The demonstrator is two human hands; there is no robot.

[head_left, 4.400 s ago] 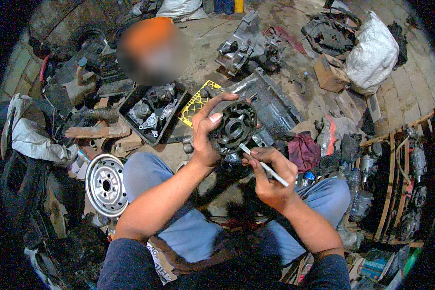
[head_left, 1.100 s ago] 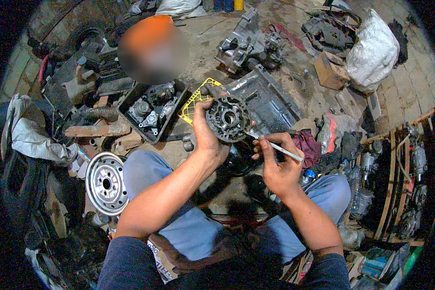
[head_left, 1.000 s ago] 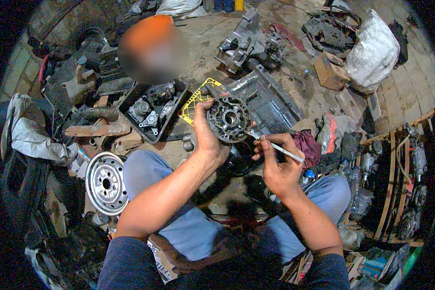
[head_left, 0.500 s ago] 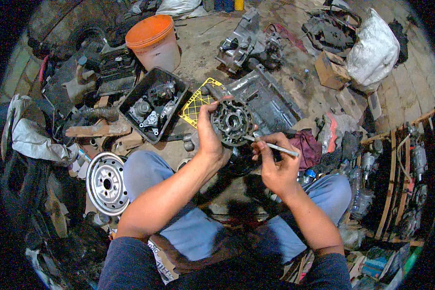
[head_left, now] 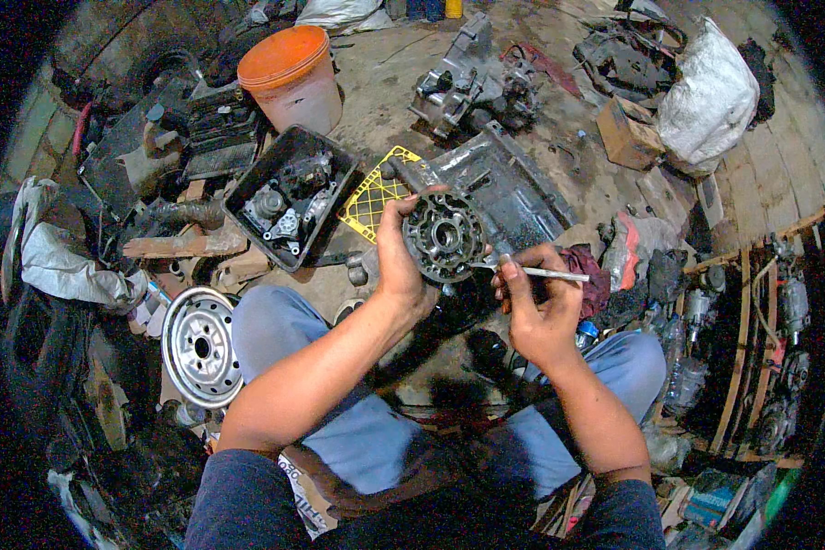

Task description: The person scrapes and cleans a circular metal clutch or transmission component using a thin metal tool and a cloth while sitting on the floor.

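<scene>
My left hand (head_left: 401, 266) is wrapped round the left edge of a round, oily metal machine part (head_left: 445, 236), with its face up toward me. Holes and recesses ring its central bore. Between the thumb and fingers of my right hand (head_left: 539, 307) is a slim silver metal rod-like tool (head_left: 559, 274), lying almost level. Its left tip is at the lower right rim of the round part; whether it touches cannot be made out. Below the part, a dark object (head_left: 458, 307) between my knees is mostly in shadow.
A black bin (head_left: 293, 197) of metal parts stands ahead left, before an orange-lidded bucket (head_left: 289, 78). Beyond my hands lie a yellow grid tray (head_left: 376, 203), a dark metal pan (head_left: 513, 183) and a metal housing (head_left: 449, 87). A wheel rim (head_left: 202, 347) leans by my left knee.
My right hand has shifted a little to the right, and the tool has swung closer to level. The round part has turned slightly in my left hand, which keeps its hold.
</scene>
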